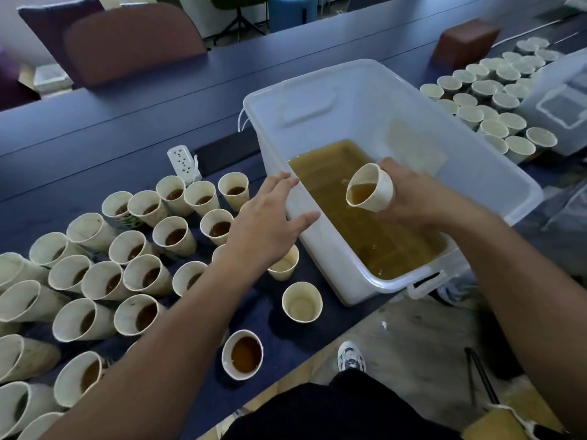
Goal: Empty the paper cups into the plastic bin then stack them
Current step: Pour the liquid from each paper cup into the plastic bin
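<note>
Both bare forearms reach forward. The left hand [265, 223] hovers palm down, fingers straight and spread, holding nothing — the right hand [409, 195] is curled round a paper cup [370, 192], tilting it toward the left.

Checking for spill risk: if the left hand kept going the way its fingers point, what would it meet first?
Probably the near wall of the plastic bin: the left hand is open, its fingertips already about at the rim. How high it is above the rim is unclear.
</note>
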Demonstrator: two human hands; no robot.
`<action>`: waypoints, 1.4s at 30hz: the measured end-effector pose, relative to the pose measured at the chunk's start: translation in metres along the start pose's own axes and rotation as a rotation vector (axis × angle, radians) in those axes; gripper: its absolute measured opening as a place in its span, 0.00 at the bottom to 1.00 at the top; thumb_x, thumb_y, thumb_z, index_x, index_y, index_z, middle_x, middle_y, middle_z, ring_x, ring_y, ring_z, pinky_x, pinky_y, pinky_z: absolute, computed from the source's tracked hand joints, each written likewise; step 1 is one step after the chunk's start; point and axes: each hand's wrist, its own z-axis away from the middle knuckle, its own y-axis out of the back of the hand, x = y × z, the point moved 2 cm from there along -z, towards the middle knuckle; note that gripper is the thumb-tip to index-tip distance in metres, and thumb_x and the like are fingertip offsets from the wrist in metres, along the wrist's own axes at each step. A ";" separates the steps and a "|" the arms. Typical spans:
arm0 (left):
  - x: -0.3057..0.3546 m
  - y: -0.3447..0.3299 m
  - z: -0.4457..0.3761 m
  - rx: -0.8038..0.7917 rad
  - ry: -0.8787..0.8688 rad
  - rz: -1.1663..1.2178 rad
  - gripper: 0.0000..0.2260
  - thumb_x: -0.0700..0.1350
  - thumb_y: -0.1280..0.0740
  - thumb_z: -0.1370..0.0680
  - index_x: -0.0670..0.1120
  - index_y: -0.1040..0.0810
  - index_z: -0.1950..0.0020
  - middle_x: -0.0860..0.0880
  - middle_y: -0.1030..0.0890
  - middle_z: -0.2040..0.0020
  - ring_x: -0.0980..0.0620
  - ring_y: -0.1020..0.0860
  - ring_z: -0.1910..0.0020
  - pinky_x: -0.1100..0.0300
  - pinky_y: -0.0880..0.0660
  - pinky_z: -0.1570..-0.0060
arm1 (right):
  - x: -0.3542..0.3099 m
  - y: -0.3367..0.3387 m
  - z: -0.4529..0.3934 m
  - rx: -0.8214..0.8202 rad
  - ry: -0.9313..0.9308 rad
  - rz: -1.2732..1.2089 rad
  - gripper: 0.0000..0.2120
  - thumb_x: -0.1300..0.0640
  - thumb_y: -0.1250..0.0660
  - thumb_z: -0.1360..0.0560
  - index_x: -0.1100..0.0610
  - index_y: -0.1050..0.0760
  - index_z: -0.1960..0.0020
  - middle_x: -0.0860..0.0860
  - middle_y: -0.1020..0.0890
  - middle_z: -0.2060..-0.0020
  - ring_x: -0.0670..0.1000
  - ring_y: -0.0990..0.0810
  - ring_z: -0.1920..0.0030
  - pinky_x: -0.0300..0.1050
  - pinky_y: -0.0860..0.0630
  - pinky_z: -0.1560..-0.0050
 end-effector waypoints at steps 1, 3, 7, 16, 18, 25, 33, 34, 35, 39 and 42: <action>-0.001 0.000 -0.001 0.002 0.002 -0.008 0.29 0.60 0.31 0.22 0.52 0.32 0.24 0.60 0.36 0.23 0.51 0.26 0.32 0.45 0.27 0.35 | 0.002 0.000 -0.001 0.001 -0.002 0.008 0.32 0.53 0.22 0.33 0.39 0.40 0.40 0.46 0.26 0.47 0.56 0.24 0.49 0.51 0.26 0.52; 0.000 0.001 -0.002 0.005 0.002 -0.032 0.29 0.60 0.31 0.22 0.53 0.32 0.24 0.60 0.36 0.23 0.53 0.29 0.30 0.48 0.28 0.35 | 0.006 0.001 -0.002 0.009 -0.003 0.030 0.33 0.54 0.21 0.32 0.43 0.38 0.36 0.45 0.26 0.48 0.55 0.25 0.51 0.48 0.29 0.53; 0.000 0.003 -0.004 0.002 0.003 -0.078 0.29 0.62 0.32 0.22 0.54 0.32 0.24 0.61 0.35 0.23 0.53 0.29 0.29 0.50 0.28 0.38 | 0.006 0.003 -0.002 0.039 -0.008 0.105 0.33 0.53 0.21 0.30 0.45 0.37 0.33 0.48 0.25 0.46 0.53 0.28 0.52 0.48 0.30 0.52; -0.001 0.003 -0.003 0.004 0.014 -0.131 0.29 0.64 0.33 0.23 0.56 0.33 0.25 0.63 0.36 0.24 0.52 0.27 0.30 0.49 0.27 0.42 | -0.003 0.008 -0.003 0.096 -0.005 0.248 0.32 0.49 0.23 0.30 0.45 0.36 0.32 0.52 0.22 0.42 0.54 0.25 0.46 0.60 0.28 0.41; 0.000 0.004 -0.003 0.001 0.017 -0.137 0.29 0.65 0.33 0.23 0.57 0.32 0.25 0.64 0.36 0.24 0.52 0.27 0.31 0.50 0.27 0.44 | -0.004 0.007 -0.004 0.120 0.009 0.303 0.31 0.49 0.24 0.29 0.44 0.36 0.33 0.51 0.22 0.43 0.55 0.24 0.45 0.59 0.31 0.40; 0.000 0.006 -0.003 -0.016 0.032 -0.141 0.29 0.65 0.33 0.23 0.57 0.33 0.25 0.65 0.37 0.24 0.51 0.26 0.31 0.51 0.28 0.47 | -0.016 0.003 -0.005 0.195 0.073 0.454 0.28 0.56 0.26 0.28 0.45 0.34 0.32 0.54 0.23 0.40 0.59 0.28 0.37 0.59 0.38 0.37; 0.004 0.008 -0.001 -0.026 0.025 -0.142 0.29 0.65 0.33 0.23 0.57 0.33 0.25 0.63 0.37 0.23 0.51 0.27 0.30 0.49 0.26 0.45 | -0.028 0.002 -0.007 0.226 0.124 0.570 0.31 0.61 0.27 0.28 0.46 0.34 0.30 0.55 0.25 0.36 0.60 0.31 0.33 0.64 0.40 0.35; 0.004 0.008 0.000 -0.026 0.025 -0.142 0.29 0.65 0.33 0.23 0.57 0.33 0.25 0.63 0.37 0.23 0.51 0.27 0.30 0.49 0.27 0.45 | -0.029 0.002 -0.006 0.224 0.121 0.574 0.32 0.61 0.26 0.29 0.46 0.34 0.30 0.55 0.26 0.36 0.60 0.31 0.33 0.65 0.41 0.35; 0.004 0.008 -0.001 -0.028 0.029 -0.139 0.29 0.65 0.33 0.23 0.57 0.33 0.25 0.63 0.37 0.23 0.51 0.27 0.30 0.49 0.27 0.45 | -0.029 0.002 -0.005 0.210 0.118 0.585 0.32 0.61 0.26 0.29 0.46 0.35 0.30 0.55 0.26 0.36 0.60 0.31 0.33 0.65 0.41 0.34; 0.004 0.009 -0.002 -0.027 0.022 -0.129 0.28 0.65 0.32 0.23 0.58 0.32 0.25 0.64 0.36 0.24 0.52 0.28 0.30 0.50 0.27 0.45 | -0.026 -0.001 -0.004 0.101 0.046 0.567 0.30 0.59 0.28 0.27 0.45 0.36 0.30 0.54 0.26 0.36 0.59 0.31 0.33 0.65 0.41 0.34; 0.002 0.014 -0.006 -0.030 0.026 -0.092 0.25 0.63 0.31 0.23 0.57 0.28 0.28 0.61 0.30 0.28 0.53 0.27 0.32 0.53 0.28 0.42 | -0.035 0.008 0.000 0.167 -0.032 0.382 0.28 0.55 0.28 0.28 0.44 0.34 0.32 0.53 0.27 0.38 0.59 0.30 0.35 0.61 0.40 0.36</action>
